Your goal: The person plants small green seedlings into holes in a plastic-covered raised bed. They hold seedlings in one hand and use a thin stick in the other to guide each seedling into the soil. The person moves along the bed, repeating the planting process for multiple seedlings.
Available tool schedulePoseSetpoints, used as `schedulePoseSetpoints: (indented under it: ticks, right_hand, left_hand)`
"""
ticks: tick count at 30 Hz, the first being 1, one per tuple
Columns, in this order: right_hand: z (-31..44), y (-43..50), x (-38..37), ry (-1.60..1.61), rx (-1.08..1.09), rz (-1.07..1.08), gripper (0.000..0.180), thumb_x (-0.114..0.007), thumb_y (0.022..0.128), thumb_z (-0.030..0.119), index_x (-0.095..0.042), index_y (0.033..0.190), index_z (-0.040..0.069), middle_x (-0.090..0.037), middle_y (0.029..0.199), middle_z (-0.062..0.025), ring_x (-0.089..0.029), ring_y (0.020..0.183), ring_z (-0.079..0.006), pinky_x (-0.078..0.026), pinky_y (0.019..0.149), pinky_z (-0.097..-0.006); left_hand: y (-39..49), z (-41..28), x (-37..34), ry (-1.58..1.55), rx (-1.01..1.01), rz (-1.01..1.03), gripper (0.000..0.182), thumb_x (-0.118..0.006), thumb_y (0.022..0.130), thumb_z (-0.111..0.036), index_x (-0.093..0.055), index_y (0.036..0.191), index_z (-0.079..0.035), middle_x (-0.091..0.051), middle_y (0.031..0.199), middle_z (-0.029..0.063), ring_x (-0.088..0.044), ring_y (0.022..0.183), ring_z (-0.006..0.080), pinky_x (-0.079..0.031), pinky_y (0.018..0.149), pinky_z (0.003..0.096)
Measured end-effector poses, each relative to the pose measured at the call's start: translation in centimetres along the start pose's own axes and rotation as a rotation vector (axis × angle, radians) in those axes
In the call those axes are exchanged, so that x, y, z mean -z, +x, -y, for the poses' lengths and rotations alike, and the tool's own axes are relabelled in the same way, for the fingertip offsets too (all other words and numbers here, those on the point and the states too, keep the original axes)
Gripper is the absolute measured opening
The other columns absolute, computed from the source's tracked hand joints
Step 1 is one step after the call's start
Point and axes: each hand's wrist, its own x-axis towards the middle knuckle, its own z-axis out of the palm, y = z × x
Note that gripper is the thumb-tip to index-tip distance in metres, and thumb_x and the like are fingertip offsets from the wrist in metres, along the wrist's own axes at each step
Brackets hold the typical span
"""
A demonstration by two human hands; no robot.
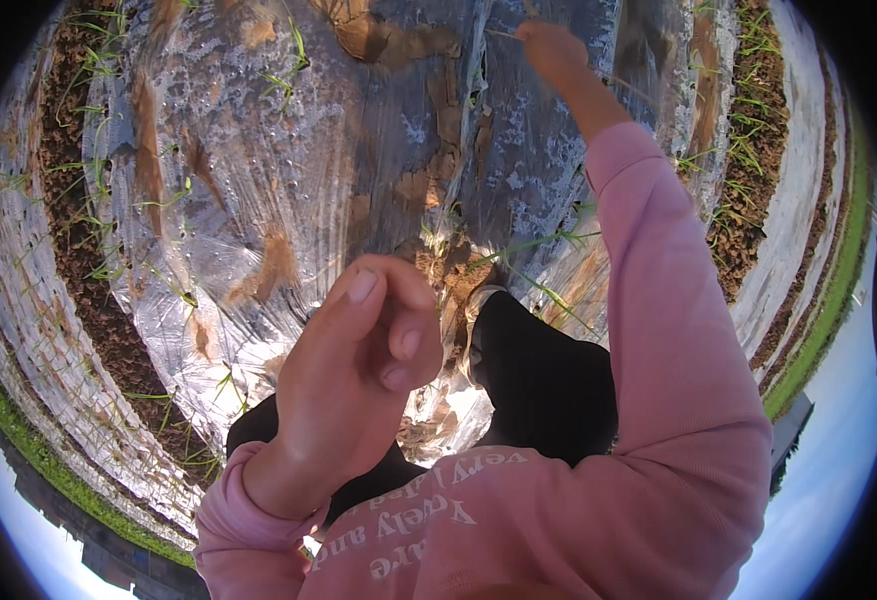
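My right hand (554, 51) is stretched out low over the plastic mulch film (318, 135) at the top of the view. It is closed around a thin stick (504, 34), which shows on both sides of the fist; the hand is slightly blurred. My left hand (363, 360) is raised close in front of my body, fingers curled in and thumb laid along them. Nothing shows in it, though the inside of the palm is partly hidden. Green grass-like shoots (285, 79) come up through holes in the film.
Bare soil strips with green shoots (82, 195) run along the left and right (750, 150). Further film-covered rows (798, 127) lie beyond. Clods of soil (363, 34) rest on the film. My black-clad knee (543, 375) is bent over the bed, beside a long green shoot (532, 241).
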Motion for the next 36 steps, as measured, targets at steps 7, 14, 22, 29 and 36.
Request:
schedulePoseSetpoints:
  ticks: [7,14,22,29,36]
  right_hand:
    - [-0.3,-1.5,1.2,0.047,0.221,0.012,0.023,-0.047,0.089,0.019,-0.067,0.101,0.023,-0.068,0.095,-0.0061,-0.065,0.087,-0.0283,-0.052,0.074,-0.0444]
    - [0.8,-5.1,0.8,0.036,0.353,0.340,0.021,-0.048,0.086,0.014,-0.066,0.095,0.020,-0.068,0.087,-0.0054,-0.065,0.083,-0.0283,-0.051,0.069,-0.0440]
    - [0.1,-7.3,3.6,0.115,0.102,0.240,0.024,-0.045,0.092,0.019,-0.065,0.105,0.022,-0.066,0.078,-0.0053,-0.063,0.072,-0.0239,-0.049,0.065,-0.0395]
    - [5.2,-6.8,8.0,0.296,0.204,0.100,0.022,-0.046,0.095,0.022,-0.063,0.108,0.025,-0.056,0.064,-0.0007,-0.053,0.056,-0.0153,-0.039,0.051,-0.0351]
    - [14.6,-7.0,6.6,0.308,0.484,0.026,0.019,-0.046,0.095,0.021,-0.062,0.107,0.022,-0.060,0.067,-0.0026,-0.058,0.060,-0.0198,-0.044,0.054,-0.0367]
  left_hand:
    - [-0.6,0.1,0.0,0.260,-0.059,0.070,0.029,-0.034,0.101,-0.032,-0.047,0.091,-0.008,-0.040,0.068,-0.0023,-0.029,0.051,0.0062,-0.024,0.048,0.0234]
    - [0.6,0.8,-0.1,0.206,0.005,0.060,0.029,-0.037,0.100,-0.031,-0.049,0.092,-0.006,-0.041,0.070,-0.0009,-0.031,0.055,0.0071,-0.026,0.052,0.0234]
    - [0.6,0.8,0.1,0.252,0.102,0.065,0.030,-0.040,0.098,-0.033,-0.051,0.092,-0.005,-0.042,0.069,-0.0003,-0.031,0.056,0.0080,-0.026,0.052,0.0231]
    - [-2.1,1.0,0.6,0.101,0.154,0.278,0.028,-0.043,0.099,-0.027,-0.053,0.102,0.000,-0.047,0.080,0.0019,-0.038,0.069,0.0077,-0.031,0.061,0.0221]
    - [-6.4,1.3,2.5,0.160,0.081,0.512,0.025,-0.043,0.100,-0.027,-0.051,0.102,-0.003,-0.051,0.091,-0.0011,-0.045,0.084,0.0059,-0.039,0.076,0.0241]
